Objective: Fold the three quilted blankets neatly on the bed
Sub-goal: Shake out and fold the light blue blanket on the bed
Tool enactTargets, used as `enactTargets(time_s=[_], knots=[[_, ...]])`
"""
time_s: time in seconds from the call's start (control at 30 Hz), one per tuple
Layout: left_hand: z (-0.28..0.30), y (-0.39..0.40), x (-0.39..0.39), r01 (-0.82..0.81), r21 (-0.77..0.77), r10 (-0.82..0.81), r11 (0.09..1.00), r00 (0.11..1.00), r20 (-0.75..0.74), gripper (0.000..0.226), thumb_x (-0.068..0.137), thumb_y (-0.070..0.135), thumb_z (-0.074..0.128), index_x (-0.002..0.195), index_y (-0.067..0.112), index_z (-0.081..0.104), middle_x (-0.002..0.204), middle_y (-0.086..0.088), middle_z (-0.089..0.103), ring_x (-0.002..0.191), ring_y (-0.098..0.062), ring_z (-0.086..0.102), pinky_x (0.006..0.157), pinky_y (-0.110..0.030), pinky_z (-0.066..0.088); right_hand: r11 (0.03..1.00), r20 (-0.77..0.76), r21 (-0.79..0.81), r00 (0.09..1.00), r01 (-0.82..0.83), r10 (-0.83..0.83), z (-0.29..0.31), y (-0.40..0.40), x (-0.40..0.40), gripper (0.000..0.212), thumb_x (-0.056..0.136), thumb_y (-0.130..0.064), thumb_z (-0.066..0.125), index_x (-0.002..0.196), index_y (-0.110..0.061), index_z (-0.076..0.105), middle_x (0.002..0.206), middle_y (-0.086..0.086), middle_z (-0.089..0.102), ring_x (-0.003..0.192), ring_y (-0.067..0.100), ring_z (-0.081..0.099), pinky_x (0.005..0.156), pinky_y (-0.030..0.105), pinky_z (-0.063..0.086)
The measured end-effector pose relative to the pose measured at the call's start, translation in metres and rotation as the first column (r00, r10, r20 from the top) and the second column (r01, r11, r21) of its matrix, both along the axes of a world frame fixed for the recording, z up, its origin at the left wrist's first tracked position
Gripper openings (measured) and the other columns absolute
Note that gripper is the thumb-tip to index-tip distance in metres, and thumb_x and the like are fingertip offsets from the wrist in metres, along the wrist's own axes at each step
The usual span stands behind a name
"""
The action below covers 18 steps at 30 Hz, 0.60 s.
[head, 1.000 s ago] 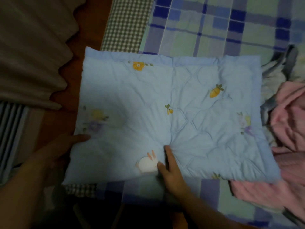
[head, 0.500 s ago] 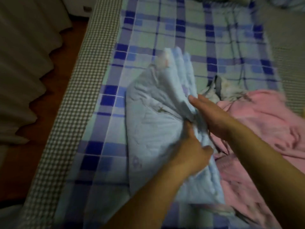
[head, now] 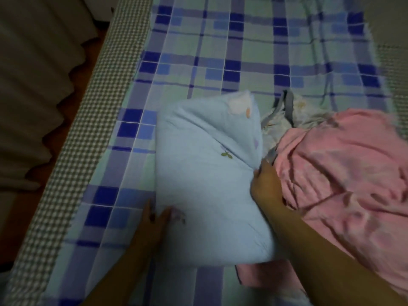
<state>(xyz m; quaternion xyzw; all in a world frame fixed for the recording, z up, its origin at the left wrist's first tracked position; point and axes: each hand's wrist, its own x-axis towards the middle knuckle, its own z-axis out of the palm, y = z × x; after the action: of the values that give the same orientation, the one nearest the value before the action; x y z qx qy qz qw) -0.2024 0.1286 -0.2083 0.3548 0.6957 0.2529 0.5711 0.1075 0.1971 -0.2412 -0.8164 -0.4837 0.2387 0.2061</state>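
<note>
Nearest the camera, two bare forearms reach in from the bottom edge of the view. The left hand (head: pixel 155 219) lies at the near left corner of the folded blue quilted blanket (head: pixel 207 184); its fingers are fairly straight, with the thumb on top of the fabric and the other fingers along or under its edge, so it touches rather than clutches. The right hand (head: pixel 263 184) is at the blanket's right edge, about halfway along, with its fingers curled into the cloth where creases gather toward them; it grips that edge.

The blue quilted blanket lies as a thick, roughly rectangular bundle in the middle of the bed (head: pixel 242 51), closer to the near end than the far end, its long side running away from the camera. Its far right corner is raised and shows a white and orange print; small leaf and flower prints dot the top.

Just beside it on the right, touching its edge, a pink blanket (head: pixel 342 173) lies crumpled toward the bed's right edge. Beyond that, a pale, grey-trimmed blanket (head: pixel 284 113) pokes out between the two.

The bed carries a blue and green plaid sheet (head: pixel 198 62), with a checked border (head: pixel 88 140) down the left edge. Past it, to the left, hangs a beige curtain (head: pixel 33 85).
</note>
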Motion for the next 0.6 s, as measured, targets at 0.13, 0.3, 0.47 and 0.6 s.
enactTargets(time_s=[0.13,0.3,0.47,0.6], knots=[[-0.005,-0.007,0.005,-0.079,-0.335,0.122,0.939,0.987,0.108,0.061,0.074,0.059,0.079,0.117,0.018,0.064,0.107,-0.005,0.073,0.095,-0.024,0.07,0.07,-0.032,0.057,0.978,0.066,-0.19,0.995,0.083,-0.072,-0.02,-0.003,0.007,0.055,0.097,-0.032,0.049,0.142,-0.002,0.039,0.136,0.033,0.045,0.125,0.046,0.045,0.108,0.048,0.036],[0.039,0.023,0.001,0.01,-0.271,-0.007,0.963,1.0,0.013,0.074,0.054,0.065,0.085,0.111,0.023,0.061,0.098,0.003,0.069,0.089,-0.018,0.066,0.07,-0.033,0.055,0.95,-0.368,-0.299,0.907,0.095,-0.206,-0.001,0.006,0.004,0.074,0.09,-0.054,0.061,0.147,-0.011,0.041,0.146,0.007,0.049,0.133,0.025,0.048,0.109,0.027,0.034],[0.122,0.076,-0.077,0.13,0.021,-0.113,0.991,0.924,-0.366,0.052,0.076,0.045,0.08,0.116,0.019,0.06,0.105,0.001,0.062,0.087,-0.015,0.058,0.071,-0.029,0.047,0.972,-0.465,-0.2,0.86,0.126,-0.208,0.054,-0.003,-0.077,0.04,0.095,-0.028,0.063,0.129,-0.011,0.054,0.119,0.007,0.064,0.108,0.025,0.062,0.084,0.024,0.045],[0.135,0.076,-0.18,0.122,0.045,-0.069,0.992,0.789,-0.611,0.074,0.076,0.049,0.08,0.136,0.019,0.048,0.129,-0.011,0.058,0.104,-0.03,0.057,0.086,-0.043,0.047,0.97,-0.546,-0.24,0.822,0.029,-0.16,0.061,-0.042,-0.169,0.038,0.097,-0.025,0.059,0.13,-0.013,0.043,0.112,-0.001,0.057,0.097,0.017,0.056,0.071,0.01,0.045]])
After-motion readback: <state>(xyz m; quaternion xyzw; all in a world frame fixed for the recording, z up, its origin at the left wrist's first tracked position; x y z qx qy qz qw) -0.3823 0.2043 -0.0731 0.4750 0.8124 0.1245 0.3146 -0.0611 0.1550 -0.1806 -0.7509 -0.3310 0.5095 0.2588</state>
